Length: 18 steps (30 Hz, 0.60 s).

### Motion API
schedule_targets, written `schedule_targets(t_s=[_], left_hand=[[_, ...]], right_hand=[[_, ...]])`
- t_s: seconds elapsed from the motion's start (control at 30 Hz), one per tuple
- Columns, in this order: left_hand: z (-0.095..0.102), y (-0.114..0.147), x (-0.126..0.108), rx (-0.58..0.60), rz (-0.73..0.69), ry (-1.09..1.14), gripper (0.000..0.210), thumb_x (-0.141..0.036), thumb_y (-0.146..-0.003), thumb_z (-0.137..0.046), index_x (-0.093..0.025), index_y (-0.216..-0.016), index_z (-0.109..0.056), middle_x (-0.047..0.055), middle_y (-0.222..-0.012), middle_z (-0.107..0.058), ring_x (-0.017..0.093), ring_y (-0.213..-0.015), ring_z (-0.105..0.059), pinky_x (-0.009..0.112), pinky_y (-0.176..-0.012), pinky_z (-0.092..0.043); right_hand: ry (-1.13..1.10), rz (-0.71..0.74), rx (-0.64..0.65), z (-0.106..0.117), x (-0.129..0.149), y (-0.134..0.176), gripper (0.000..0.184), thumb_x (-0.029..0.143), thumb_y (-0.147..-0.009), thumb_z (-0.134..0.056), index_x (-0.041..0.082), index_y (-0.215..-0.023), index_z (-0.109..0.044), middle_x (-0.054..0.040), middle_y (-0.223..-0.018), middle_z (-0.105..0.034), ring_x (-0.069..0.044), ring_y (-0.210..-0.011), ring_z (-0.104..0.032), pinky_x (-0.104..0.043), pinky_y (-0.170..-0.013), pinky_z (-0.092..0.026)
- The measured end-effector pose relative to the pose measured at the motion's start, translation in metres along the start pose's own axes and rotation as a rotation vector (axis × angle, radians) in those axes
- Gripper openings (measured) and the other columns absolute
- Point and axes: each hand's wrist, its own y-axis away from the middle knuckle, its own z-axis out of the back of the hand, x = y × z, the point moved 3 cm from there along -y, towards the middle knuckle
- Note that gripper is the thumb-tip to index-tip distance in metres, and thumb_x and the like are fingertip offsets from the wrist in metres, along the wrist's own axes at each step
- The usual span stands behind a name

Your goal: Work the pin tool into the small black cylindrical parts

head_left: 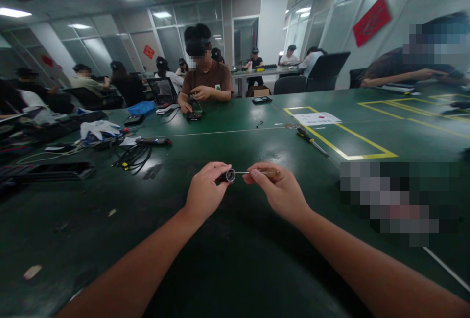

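Over the middle of the green table, my left hand (205, 188) is closed around a small dark cylindrical part (229, 175) with a pale round rim at its end. My right hand (281, 188) grips a screwdriver (272, 173) by its amber-brown handle. The thin metal shaft points left and reaches the rim of the dark part; whether the tip is inside or only touching it, I cannot tell. My left fingers hide most of the part's body.
A yellow-and-black screwdriver (312, 141) and a paper sheet (318, 119) lie at the right by yellow tape. Coiled black cable (135, 157), a pen-like tool (152, 141) and white gloves (98, 131) are at the left. Across the table (205, 149), a person (207, 80) handles a small dark device (194, 115).
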Motion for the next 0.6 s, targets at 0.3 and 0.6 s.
schedule_targets(t_s=[0.3, 0.6], left_hand=[[-0.002, 0.001, 0.003, 0.033, 0.017, 0.014, 0.034, -0.010, -0.081, -0.078, -0.023, -0.113, -0.076, 0.003, -0.112, -0.075, 0.019, -0.101, -0.072, 0.035, -0.094, -0.059], [-0.006, 0.000, 0.003, 0.113, 0.000, -0.038, 0.039, -0.005, -0.083, -0.073, -0.022, -0.119, -0.074, 0.005, -0.117, -0.074, 0.022, -0.107, -0.071, 0.038, -0.097, -0.059]], right_hand=[[0.564, 0.484, 0.156, -0.007, 0.020, 0.011, 0.017, 0.021, -0.096, -0.057, 0.020, -0.105, -0.071, -0.0062, -0.098, -0.078, -0.020, -0.087, -0.073, -0.032, -0.081, -0.055], [0.628, 0.371, 0.112, -0.010, 0.017, 0.009, 0.017, 0.023, -0.097, -0.057, 0.018, -0.102, -0.073, -0.0060, -0.089, -0.077, -0.019, -0.078, -0.072, -0.030, -0.074, -0.053]])
